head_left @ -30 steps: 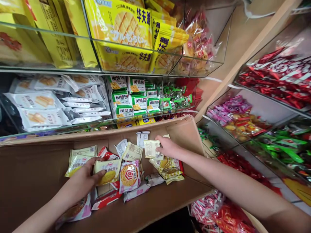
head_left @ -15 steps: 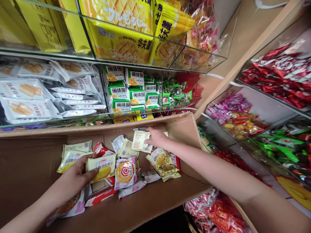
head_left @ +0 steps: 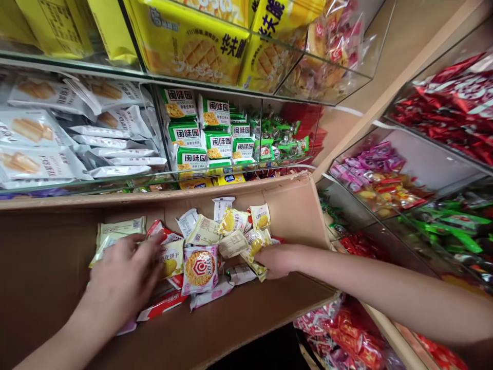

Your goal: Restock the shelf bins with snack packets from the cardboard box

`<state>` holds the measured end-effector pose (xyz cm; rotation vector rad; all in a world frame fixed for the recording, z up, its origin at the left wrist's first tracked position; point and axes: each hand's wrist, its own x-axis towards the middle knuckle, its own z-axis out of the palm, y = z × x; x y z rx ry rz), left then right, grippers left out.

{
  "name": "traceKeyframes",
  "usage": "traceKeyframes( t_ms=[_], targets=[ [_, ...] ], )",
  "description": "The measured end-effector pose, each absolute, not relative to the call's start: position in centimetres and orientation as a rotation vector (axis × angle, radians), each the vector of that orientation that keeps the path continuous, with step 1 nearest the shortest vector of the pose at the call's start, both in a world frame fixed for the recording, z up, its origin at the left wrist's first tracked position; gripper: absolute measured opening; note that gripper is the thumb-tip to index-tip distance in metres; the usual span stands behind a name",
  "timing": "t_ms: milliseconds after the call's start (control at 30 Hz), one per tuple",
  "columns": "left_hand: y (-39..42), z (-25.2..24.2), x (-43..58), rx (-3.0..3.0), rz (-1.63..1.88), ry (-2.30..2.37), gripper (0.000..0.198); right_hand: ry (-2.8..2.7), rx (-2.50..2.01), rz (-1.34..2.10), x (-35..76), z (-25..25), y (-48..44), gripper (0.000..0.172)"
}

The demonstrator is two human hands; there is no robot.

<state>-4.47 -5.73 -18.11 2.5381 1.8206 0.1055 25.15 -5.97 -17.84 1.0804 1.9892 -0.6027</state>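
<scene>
My left hand (head_left: 123, 272), blurred by motion, hovers over the left part of the pile with fingers bent and apart. No packet shows in its grasp. Just right of its fingers lies a yellow biscuit packet (head_left: 172, 259). My right hand (head_left: 279, 261) reaches in from the right, its fingers closed on the edge of a yellow biscuit packet (head_left: 256, 242); the fingertips are partly hidden. Between the hands lies a pink-edged round cracker packet (head_left: 200, 270), with a pale packet (head_left: 233, 244) turned back side up nearby.
The packets lie in a cardboard box (head_left: 285, 298). Behind it are clear shelf bins with green-and-white packets (head_left: 219, 139), white wafer packets (head_left: 34, 128) and yellow waffle bags (head_left: 204, 51). More bins to the right hold pink sweets (head_left: 370, 169) and red-wrapped sweets (head_left: 454, 113).
My left hand has let go of the yellow packet and shifted slightly. My right hand has left the pale packet at the back and come down toward the front onto yellow packets. The view has shifted slightly.
</scene>
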Motion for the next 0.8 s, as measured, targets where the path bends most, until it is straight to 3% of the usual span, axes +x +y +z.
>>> traceKeyframes(
  t_ms=[100,200,433,633,800],
  targets=[
    [-6.6,-18.0,-2.1,2.776,0.074,1.243,0.041,2.134,1.062,-0.572,25.5,-18.9,-6.0,0.043],
    [-6.7,-18.6,0.0,2.713,-0.093,0.971,0.060,2.192,1.061,-0.546,25.9,-19.1,-6.0,0.048],
    [-6.6,-17.9,0.7,2.671,-0.351,1.127,0.060,2.409,0.998,-0.544,24.0,-18.5,-6.9,0.018],
    [-7.4,-18.7,-2.4,2.627,-0.276,1.277,0.025,2.573,0.973,-0.445,23.0,-21.0,-6.9,0.029],
    [-7.2,-19.2,-4.0,2.396,-0.010,1.210,0.035,2.498,1.264,-0.677,23.8,-20.0,-5.2,0.035]
  ],
)
